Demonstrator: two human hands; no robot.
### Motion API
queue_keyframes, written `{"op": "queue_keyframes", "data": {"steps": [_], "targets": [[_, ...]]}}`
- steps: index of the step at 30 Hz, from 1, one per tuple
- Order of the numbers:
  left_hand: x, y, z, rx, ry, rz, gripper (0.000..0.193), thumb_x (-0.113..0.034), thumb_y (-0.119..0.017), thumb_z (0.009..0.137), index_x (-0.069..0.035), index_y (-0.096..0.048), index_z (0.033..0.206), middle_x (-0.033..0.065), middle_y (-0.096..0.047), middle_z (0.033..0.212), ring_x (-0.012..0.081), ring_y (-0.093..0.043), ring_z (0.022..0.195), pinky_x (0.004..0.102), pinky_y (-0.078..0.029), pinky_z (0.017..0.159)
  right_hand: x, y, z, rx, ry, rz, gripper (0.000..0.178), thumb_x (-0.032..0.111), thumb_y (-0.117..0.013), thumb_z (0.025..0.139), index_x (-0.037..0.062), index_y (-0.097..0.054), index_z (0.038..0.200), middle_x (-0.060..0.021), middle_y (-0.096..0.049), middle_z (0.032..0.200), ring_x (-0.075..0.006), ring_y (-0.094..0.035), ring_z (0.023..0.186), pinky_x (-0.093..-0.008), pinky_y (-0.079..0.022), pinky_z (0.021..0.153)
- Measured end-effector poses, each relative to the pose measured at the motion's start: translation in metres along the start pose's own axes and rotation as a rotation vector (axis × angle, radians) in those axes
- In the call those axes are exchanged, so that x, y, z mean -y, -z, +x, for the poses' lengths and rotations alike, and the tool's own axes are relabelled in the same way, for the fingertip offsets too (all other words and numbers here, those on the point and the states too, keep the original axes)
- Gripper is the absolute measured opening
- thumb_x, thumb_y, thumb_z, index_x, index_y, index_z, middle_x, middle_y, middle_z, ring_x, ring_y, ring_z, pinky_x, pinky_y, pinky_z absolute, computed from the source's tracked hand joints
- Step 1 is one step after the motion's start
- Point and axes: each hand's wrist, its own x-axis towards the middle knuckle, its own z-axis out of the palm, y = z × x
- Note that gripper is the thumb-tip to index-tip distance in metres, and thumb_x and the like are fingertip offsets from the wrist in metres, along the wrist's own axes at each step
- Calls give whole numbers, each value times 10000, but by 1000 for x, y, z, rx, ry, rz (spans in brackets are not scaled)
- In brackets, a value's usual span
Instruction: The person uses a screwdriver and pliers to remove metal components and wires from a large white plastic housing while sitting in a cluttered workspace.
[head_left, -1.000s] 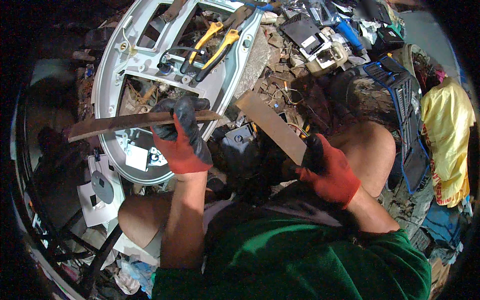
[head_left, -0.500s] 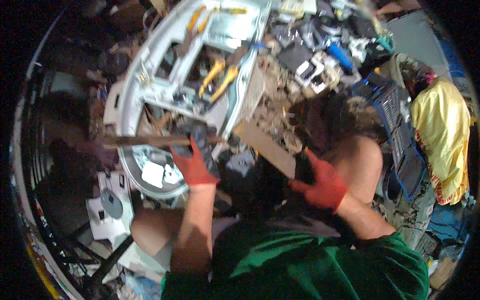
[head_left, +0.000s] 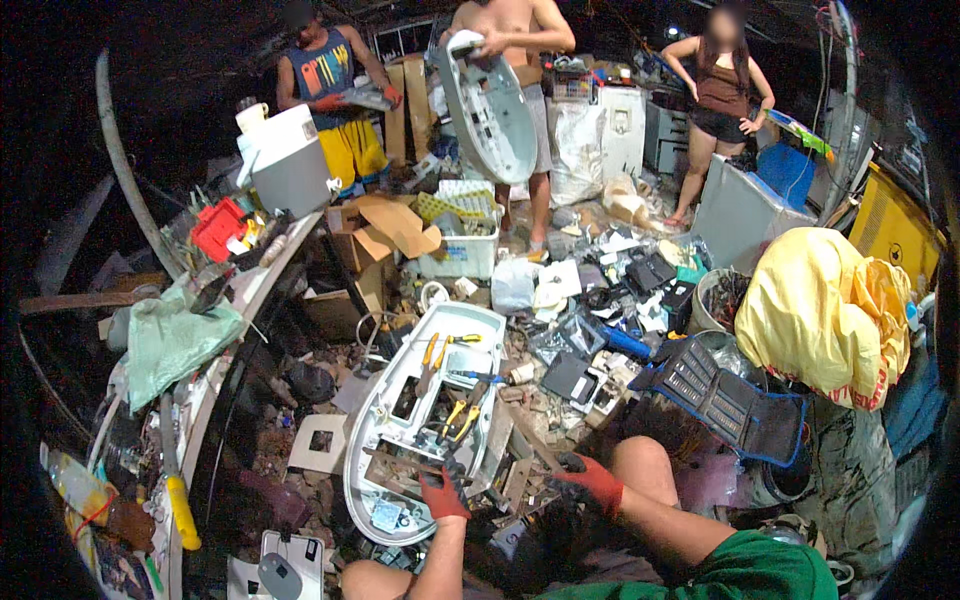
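Note:
My left hand point(head_left: 443, 494), in a red glove with dark finger fronts, is closed round a narrow brown wooden strip point(head_left: 396, 468). The strip lies across the near part of a long pale plastic shell point(head_left: 358, 490). To its right, my right hand point(head_left: 594, 484), gloved alike, grips the near end of a flat tan board point(head_left: 532, 440). The board slants away beside the shell's right edge. Inside the shell rest yellow-handled pliers point(head_left: 462, 420), more yellow-handled tools point(head_left: 430, 362) and small white parts point(head_left: 388, 515).
Scrap parts point(head_left: 620, 300) cover the floor ahead. On the right lie an open tool pouch point(head_left: 720, 400) and a yellow sack point(head_left: 815, 310); a cluttered bench point(head_left: 215, 375) runs along the left. Three people stand at the back, one holding a similar shell point(head_left: 490, 115).
The view has tilted up and widened, so the bench and the people at the back now show. Both hands sit lower in the picture, with the strip and the board still in them.

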Motion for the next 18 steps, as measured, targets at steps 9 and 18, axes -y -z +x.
{"op": "queue_keyframes", "data": {"steps": [9, 18], "targets": [[-22, -11, -19, -76, -58, 212, 718, -410, -570, 943, 93, -346, 1404, 307, -451, 1378, 421, -444, 1269, 430, -353, 1084, 37, 105, -82, -725, 487, -445, 668, 371, -737, 828, 3, -504, 1334, -194, -588, 1264, -290, -549, 1177, -373, -402, 1031], [-34, -14, -20, 44, -188, 133, 702, -450, -496, 965, 141, -420, 1336, 338, -469, 1342, 444, -454, 1257, 440, -347, 1085, -179, 179, -90, -494, 19, -456, 961, 493, -789, 691, 41, -401, 1445, -160, -412, 1480, -310, -398, 1354, -417, -360, 1089]]}}
